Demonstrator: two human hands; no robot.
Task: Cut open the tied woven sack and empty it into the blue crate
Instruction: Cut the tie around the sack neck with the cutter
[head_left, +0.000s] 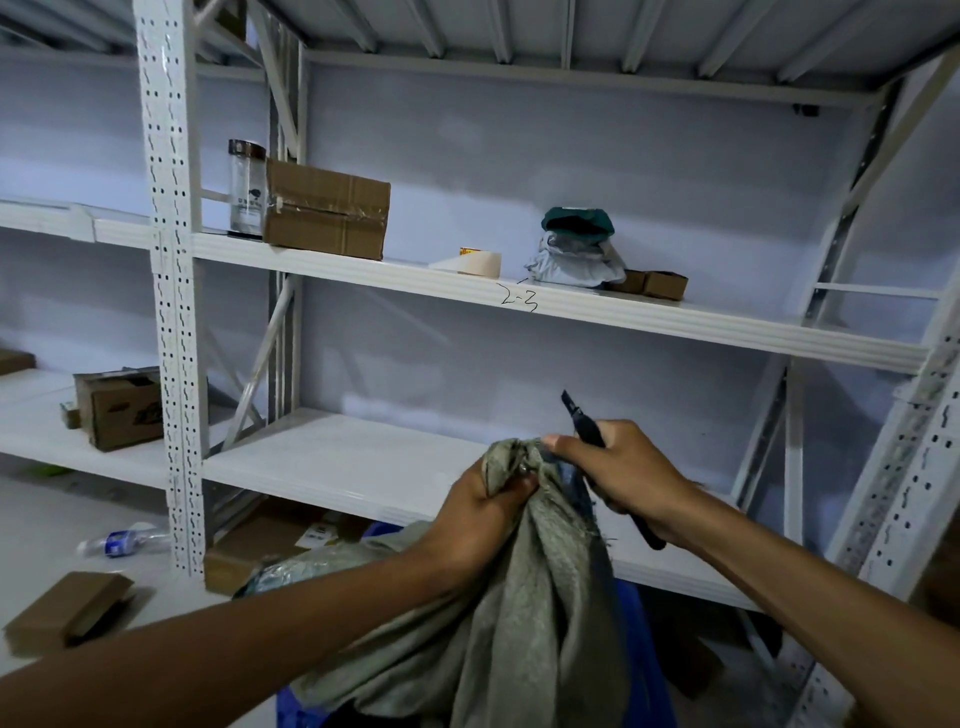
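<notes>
White shelving (332, 467) behind; L hand (478, 514) fisted on sack (519, 597) neck; R hand (618, 467) beside it, clamped on knife (587, 426).

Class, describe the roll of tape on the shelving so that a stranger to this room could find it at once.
Find the white metal shelving and the shelf with "2-3" handwritten on its front edge. The roll of tape sits just left of that mark, between a taped cardboard box and a heap of grey bags. It is the only pale, round thing there.

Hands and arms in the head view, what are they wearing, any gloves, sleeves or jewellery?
Both hands are bare: no gloves on the left hand or right hand. Both forearms are uncovered as far as the frame shows, with no sleeves, watch, bracelets or rings visible.
</notes>
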